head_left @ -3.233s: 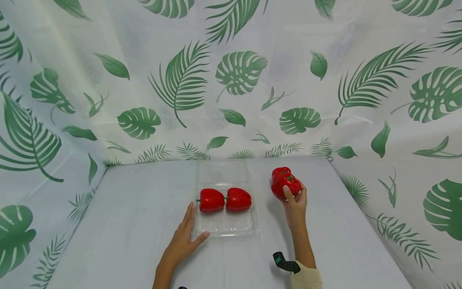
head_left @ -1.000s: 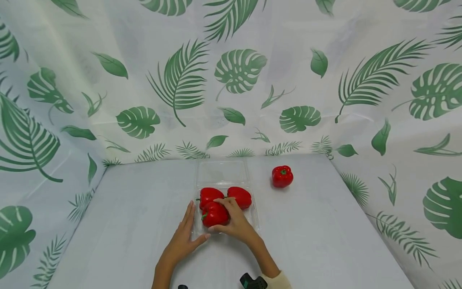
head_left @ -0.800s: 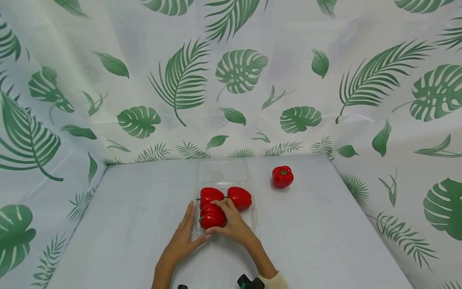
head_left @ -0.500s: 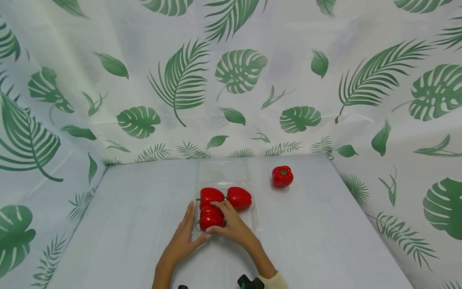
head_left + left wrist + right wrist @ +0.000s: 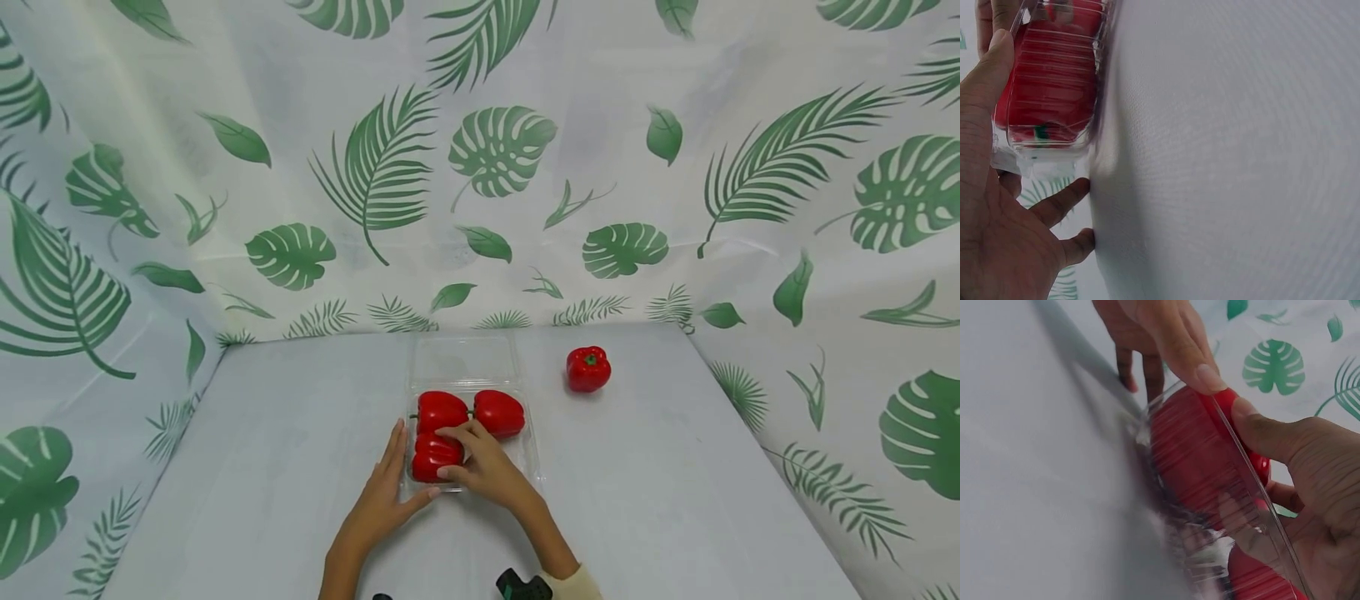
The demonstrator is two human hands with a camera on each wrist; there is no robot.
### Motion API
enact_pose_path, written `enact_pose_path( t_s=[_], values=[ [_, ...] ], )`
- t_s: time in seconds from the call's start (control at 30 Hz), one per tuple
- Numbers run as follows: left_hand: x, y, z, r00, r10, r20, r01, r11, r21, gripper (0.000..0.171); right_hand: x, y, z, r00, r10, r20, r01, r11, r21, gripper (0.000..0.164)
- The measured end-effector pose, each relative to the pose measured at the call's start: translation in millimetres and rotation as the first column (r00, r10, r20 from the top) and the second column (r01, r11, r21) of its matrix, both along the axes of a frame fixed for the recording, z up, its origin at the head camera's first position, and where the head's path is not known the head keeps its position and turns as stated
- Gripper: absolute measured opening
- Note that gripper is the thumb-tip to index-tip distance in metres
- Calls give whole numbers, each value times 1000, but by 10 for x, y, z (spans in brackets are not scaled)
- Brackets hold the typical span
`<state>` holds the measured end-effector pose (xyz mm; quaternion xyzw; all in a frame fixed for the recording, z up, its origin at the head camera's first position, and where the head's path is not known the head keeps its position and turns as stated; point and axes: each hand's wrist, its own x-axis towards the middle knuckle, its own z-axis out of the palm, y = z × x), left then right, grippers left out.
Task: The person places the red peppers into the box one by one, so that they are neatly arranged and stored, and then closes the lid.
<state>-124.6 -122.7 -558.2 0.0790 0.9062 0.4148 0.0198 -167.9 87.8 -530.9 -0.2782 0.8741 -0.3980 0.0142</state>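
At lower centre, the right hand grips a red pepper inside a clear container; the left hand spreads wide, thumb at the container's lower edge. Two peppers lie behind; a lone pepper stands right of centre.

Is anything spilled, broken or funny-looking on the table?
No, nothing stands out. Three peppers are in the box, and the fourth is on the table; I see no spill or damage.
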Motion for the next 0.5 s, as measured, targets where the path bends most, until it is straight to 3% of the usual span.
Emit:
enact_pose_path(
  t_s=[0.27, 0.5],
  values=[
    [10, 1, -16, 1000, -3, -12, 3, 1000, -1, 107, 8, 45, 18, 998, -12, 65, 13, 1000, -10, 57],
    [-2, 2, -38, 1000, -1, -19, 1, 1000, -10, 106, 1, 47, 14, 997, -38, 60, 39, 999, -13, 55]
  ],
)
